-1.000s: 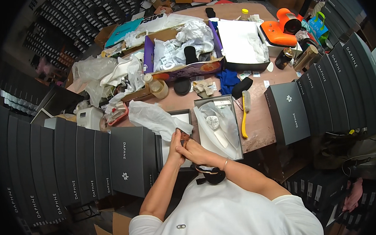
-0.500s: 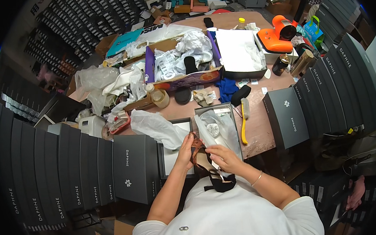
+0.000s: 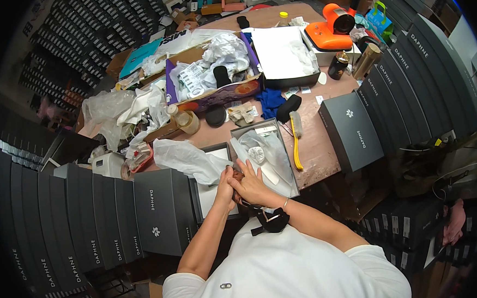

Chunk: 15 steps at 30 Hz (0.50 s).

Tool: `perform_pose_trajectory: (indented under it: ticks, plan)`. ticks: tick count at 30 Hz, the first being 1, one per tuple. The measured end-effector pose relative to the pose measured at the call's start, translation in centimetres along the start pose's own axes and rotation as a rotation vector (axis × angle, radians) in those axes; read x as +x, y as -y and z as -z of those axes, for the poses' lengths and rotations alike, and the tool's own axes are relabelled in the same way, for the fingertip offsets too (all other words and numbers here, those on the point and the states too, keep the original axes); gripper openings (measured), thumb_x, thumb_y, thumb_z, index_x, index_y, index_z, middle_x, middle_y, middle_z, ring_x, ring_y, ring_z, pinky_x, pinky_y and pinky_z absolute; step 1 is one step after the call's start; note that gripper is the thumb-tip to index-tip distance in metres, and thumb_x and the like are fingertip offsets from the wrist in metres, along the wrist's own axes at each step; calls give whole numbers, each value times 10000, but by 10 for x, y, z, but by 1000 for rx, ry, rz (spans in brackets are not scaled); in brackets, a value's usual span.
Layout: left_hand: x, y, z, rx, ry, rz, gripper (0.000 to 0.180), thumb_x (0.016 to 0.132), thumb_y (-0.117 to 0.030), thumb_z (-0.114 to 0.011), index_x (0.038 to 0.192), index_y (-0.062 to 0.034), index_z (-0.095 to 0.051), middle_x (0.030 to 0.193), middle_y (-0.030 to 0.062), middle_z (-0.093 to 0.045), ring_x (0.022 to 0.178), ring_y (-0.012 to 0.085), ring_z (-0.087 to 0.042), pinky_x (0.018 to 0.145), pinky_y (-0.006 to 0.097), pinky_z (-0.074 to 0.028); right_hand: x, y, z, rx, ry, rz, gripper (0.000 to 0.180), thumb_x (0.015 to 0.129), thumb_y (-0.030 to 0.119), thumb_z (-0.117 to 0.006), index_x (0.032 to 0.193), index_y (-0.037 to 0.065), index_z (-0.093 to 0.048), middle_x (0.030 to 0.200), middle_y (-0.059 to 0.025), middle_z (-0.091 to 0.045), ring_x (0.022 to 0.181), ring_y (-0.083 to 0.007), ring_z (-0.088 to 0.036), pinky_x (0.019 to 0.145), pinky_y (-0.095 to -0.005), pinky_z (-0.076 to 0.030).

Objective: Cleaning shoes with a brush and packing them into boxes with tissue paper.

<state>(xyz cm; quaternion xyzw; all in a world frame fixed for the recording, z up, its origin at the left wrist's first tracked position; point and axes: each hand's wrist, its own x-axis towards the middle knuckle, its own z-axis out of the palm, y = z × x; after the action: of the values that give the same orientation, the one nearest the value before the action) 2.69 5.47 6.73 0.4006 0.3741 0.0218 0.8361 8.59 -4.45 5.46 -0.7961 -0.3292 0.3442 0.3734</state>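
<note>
A high-heeled shoe [image 3: 272, 222], black at the back with a brown patterned front, is held close against my white shirt. Around its front part my left hand [image 3: 225, 189] is closed. My right hand [image 3: 253, 188] lies across the front of the shoe against the left hand, fingers stretched and spread, covering most of the front; the black heel end shows below the right wrist. Just beyond the hands sits an open shoebox [image 3: 292, 181] with white tissue paper [image 3: 275, 152]. To its left is another open grey box [image 3: 205, 200], with a white plastic sheet [image 3: 187, 158] over its far edge.
Stacked grey shoeboxes stand left [image 3: 163, 208] and right [image 3: 352, 128]. A yellow-handled brush [image 3: 297, 152], a black pad [image 3: 288, 109] and a blue cloth [image 3: 270, 101] lie right of the open box. Farther off are a purple carton [image 3: 213, 100] of paper and an orange device [image 3: 322, 37].
My right hand has slid forward and left over the shoe's front, its fingers now spread against the left hand. The shoe has turned, hiding its insole. The whole view has shifted slightly.
</note>
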Motion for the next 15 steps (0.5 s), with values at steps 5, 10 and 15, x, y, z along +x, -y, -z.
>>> perform_pose_trajectory:
  ticks: [5, 10, 15]
  plan:
    - [-15, 22, 7, -224, 138, 8, 458, 979, -492, -395, 1250, -128, -457, 1129, 44, -564, 975, 162, -575, 790, 319, -496, -6, 0, -1, -169, -197, 88, 747, 934, 621, -284, 906, 24, -731, 1517, -241, -185, 1409, -447, -73, 1058, -665, -33]
    - [-50, 35, -19, -338, -10, -9, 621, 952, -602, -321, 1370, -155, -421, 1352, 64, -491, 1246, 235, -462, 1048, 393, -365, -17, 2, 10, 4, -31, 143, 676, 950, 570, -323, 1044, 4, -681, 1516, -245, -184, 1405, -441, -111, 1114, -555, -83]
    - [-26, 0, 30, -464, 40, 27, 754, 921, -667, -282, 1130, 22, -506, 968, 164, -610, 927, 300, -636, 757, 400, -571, -48, -46, 49, 261, -234, 90, 408, 861, 180, -623, 1218, -5, -551, 1243, -210, -544, 1087, -339, -587, 908, -385, -477]
